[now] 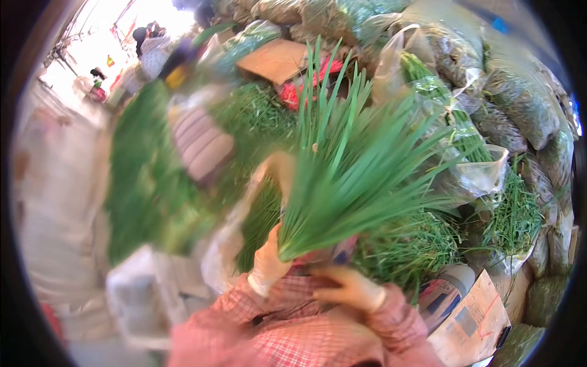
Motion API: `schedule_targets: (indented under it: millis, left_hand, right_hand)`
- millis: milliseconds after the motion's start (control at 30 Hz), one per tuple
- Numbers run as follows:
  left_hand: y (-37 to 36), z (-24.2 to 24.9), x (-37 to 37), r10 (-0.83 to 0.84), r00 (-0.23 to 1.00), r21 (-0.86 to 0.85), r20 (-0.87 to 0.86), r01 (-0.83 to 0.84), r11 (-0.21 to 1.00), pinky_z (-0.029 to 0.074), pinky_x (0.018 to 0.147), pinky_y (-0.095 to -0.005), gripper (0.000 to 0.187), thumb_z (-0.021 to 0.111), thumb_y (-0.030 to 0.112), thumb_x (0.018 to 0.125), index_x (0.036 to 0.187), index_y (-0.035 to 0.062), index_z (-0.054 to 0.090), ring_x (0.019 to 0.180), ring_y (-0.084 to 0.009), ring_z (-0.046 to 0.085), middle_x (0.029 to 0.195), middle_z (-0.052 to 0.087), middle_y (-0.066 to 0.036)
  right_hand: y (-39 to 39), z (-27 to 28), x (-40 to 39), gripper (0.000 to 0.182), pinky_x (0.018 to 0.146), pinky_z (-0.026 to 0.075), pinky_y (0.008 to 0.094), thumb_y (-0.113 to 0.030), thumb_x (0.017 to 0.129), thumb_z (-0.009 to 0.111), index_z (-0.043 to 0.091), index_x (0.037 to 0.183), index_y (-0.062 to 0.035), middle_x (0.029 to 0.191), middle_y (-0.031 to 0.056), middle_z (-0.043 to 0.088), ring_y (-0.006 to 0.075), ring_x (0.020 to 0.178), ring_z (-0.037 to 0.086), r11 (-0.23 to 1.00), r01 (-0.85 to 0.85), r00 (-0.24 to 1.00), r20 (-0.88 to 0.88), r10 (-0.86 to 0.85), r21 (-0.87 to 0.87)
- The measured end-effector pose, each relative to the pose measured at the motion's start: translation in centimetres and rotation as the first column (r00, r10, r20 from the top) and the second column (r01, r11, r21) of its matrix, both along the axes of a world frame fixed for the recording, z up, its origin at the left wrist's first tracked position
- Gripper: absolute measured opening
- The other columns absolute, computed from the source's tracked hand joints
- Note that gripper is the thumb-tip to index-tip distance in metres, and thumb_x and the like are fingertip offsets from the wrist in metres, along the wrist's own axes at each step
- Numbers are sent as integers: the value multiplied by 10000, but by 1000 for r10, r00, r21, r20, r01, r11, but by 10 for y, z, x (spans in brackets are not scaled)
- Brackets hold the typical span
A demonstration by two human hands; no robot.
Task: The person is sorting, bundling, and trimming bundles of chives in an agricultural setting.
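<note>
Head view. One bunch of long green leaves (361, 177) has its base pinched in the grip of the left hand (270, 263); its long axis slants up from this grip, tips fanning forward and rightward. The left hand is nearer; the right hand (354, 287), blurred, lies just right of the bunch's base, its fingers spread, nothing visible between them. Counted: two hands, one bagged bundle (426, 79) right of the bunch, one cardboard sheet (269, 60) beyond it.

Right grip (351, 287) blurred, bunched green leaves (336, 199) partly smeared, distant person (156, 54) indistinct
</note>
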State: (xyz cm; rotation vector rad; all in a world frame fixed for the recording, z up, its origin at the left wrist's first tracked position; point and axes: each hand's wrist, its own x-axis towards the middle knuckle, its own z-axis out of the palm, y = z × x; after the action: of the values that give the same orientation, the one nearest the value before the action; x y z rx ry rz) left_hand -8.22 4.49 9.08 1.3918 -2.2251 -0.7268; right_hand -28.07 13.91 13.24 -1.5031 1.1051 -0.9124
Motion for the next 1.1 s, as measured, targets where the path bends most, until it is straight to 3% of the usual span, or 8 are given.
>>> schedule_targets:
  millis: [67,267,633,767,833,900,933,1100]
  left_hand:
    - [-1,-27,16,9,997,1,70,-9,1000,475,781,-368,594,672,299,746,1228,55,425,936,-302,586,1088,567,-154]
    - [8,-16,7,115,992,61,-52,-112,992,473,716,-406,680,672,212,707,1287,72,346,852,-364,587,964,599,-201]
    - [9,-16,2,59,996,50,-65,-56,997,482,699,-411,743,670,112,653,1308,80,321,831,-372,589,994,586,-208]
    - [10,-10,-1,107,992,207,-70,-90,974,476,773,-380,676,659,197,722,1294,51,329,915,-321,603,997,601,-202]
    - [10,-11,0,117,985,313,-130,-71,947,470,786,-356,783,703,151,652,1311,37,297,950,-311,588,1036,580,-211]
    - [4,-43,6,131,960,354,-247,-36,935,458,816,-300,708,694,105,665,1277,11,350,924,-185,573,1046,585,-115]
    - [1,-44,-1,146,853,414,-500,88,906,464,730,-275,611,674,62,667,1214,15,406,828,-165,572,972,591,-93]
    - [-18,-72,5,305,704,659,-642,303,688,299,438,-217,266,612,-40,649,883,31,506,492,-84,412,647,495,-24]
  right_hand:
    - [8,26,-9,323,829,450,326,-189,792,627,578,1057,-10,1006,185,594,279,944,572,994,-107,994,-10,107,-1]
    - [-80,83,-44,259,672,421,202,16,755,606,565,1010,0,864,30,571,79,750,508,709,695,698,353,-624,-122]
    - [-113,47,-15,145,546,420,229,-103,784,624,613,903,-21,692,28,576,81,562,509,880,427,889,81,-450,208]
    - [-87,24,1,126,521,466,279,-37,717,599,627,837,-63,660,78,600,172,555,584,582,464,660,-178,-730,-667]
    - [-58,26,23,189,578,496,312,-15,669,589,629,847,-66,739,111,621,225,634,607,848,280,960,127,-250,-450]
    - [-19,45,56,102,693,482,300,-80,797,559,596,877,-27,826,91,606,166,796,603,941,-234,838,439,323,-245]
    - [-16,69,55,287,692,511,358,-111,800,539,558,1045,38,955,166,601,288,807,603,650,-345,887,-9,462,-677]
    - [1,88,11,296,699,509,352,-132,800,558,559,1035,47,968,168,602,297,843,602,688,-416,829,62,555,-594]
